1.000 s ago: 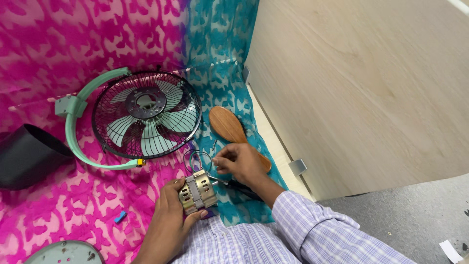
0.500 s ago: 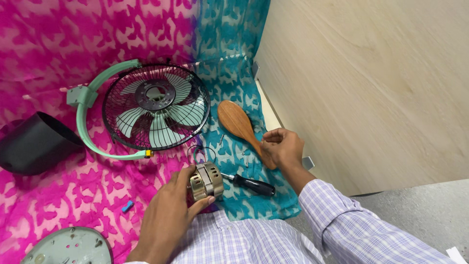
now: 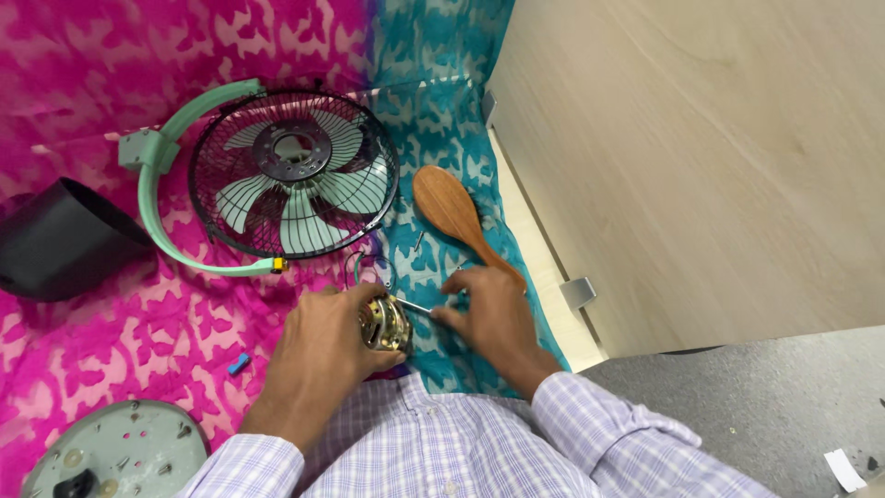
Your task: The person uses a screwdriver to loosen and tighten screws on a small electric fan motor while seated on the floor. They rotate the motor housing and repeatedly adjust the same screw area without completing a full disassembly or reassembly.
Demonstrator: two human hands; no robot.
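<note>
My left hand (image 3: 318,355) grips a small electric motor (image 3: 383,325) with a brass-coloured core, holding it over the cloth near my lap. My right hand (image 3: 489,314) is closed on a screwdriver (image 3: 415,307). Only its thin metal shaft shows, pointing left with its tip at the motor. The handle is hidden in my palm. Thin wires (image 3: 369,267) loop up from the motor toward the fan.
A mint-green fan with a black wire cage (image 3: 295,184) lies flat on the pink and teal cloth. A wooden spoon (image 3: 452,212) rests just beyond my right hand. A black curved cover (image 3: 55,240) sits left, a grey round plate (image 3: 120,452) lower left, a small blue piece (image 3: 239,363) nearby. A wooden panel (image 3: 701,166) stands to the right.
My right hand left the wooden spoon's handle, took up the screwdriver that lay on the cloth, and brought its tip to the motor. My left hand kept holding the motor.
</note>
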